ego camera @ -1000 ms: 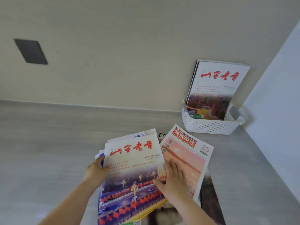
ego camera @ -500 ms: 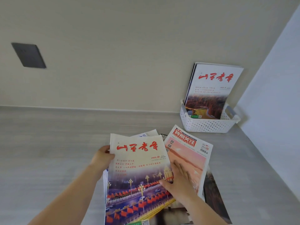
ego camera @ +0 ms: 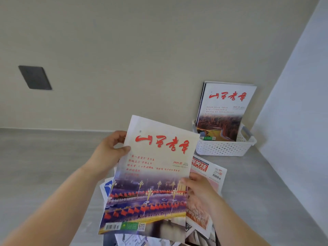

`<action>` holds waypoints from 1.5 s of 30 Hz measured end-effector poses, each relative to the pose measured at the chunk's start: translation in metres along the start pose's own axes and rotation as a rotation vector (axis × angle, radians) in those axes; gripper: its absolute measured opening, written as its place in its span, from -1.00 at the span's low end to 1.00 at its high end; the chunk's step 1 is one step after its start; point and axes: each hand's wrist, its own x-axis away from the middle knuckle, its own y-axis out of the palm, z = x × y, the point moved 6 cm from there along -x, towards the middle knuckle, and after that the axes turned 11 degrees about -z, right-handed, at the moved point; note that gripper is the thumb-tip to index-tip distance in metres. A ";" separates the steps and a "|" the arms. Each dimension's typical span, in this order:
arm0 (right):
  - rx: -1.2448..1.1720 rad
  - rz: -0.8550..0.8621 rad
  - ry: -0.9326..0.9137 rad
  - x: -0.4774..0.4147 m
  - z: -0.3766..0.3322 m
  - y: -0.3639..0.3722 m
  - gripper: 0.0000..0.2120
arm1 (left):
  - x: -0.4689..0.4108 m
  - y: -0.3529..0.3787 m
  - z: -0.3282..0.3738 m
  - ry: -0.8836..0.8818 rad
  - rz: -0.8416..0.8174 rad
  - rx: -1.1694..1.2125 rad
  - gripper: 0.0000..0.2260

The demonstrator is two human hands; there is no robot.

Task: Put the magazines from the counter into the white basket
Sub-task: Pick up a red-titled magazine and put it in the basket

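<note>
I hold a magazine with red title characters and a night street photo, lifted off the counter and tilted toward me. My left hand grips its upper left edge, thumb on the cover. My right hand holds its right edge, fingers behind the cover. Under it lies a pile of several magazines, the top one pink with a red title box. The white basket stands at the back right by the wall, with a similar red-titled magazine upright inside it.
The grey counter runs left and right in front of a beige wall. A dark square plate is on the wall at the left. A pale side wall closes the right end, just past the basket.
Both hands have lifted the top magazine off the pile and raised it up and toward the basket. The left hand moved from the page's side to its upper edge.
</note>
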 end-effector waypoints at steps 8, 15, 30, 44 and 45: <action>0.127 0.127 -0.179 0.006 -0.067 -0.086 -0.85 | -0.044 0.026 0.057 0.122 0.162 -0.067 -0.78; 0.193 0.346 -0.369 0.013 -0.144 -0.172 -0.92 | -0.101 0.070 0.121 0.272 0.208 -0.178 -0.79; 0.256 0.685 -0.545 -0.034 -0.161 -0.298 -0.87 | -0.213 0.186 0.126 0.325 0.188 -0.165 -0.65; 0.316 0.614 -0.374 -0.105 -0.102 -0.320 -0.89 | -0.257 0.194 0.044 0.062 0.237 -0.172 -0.69; 0.315 0.614 -0.371 -0.107 -0.099 -0.320 -0.87 | -0.259 0.194 0.040 0.056 0.248 -0.177 -0.69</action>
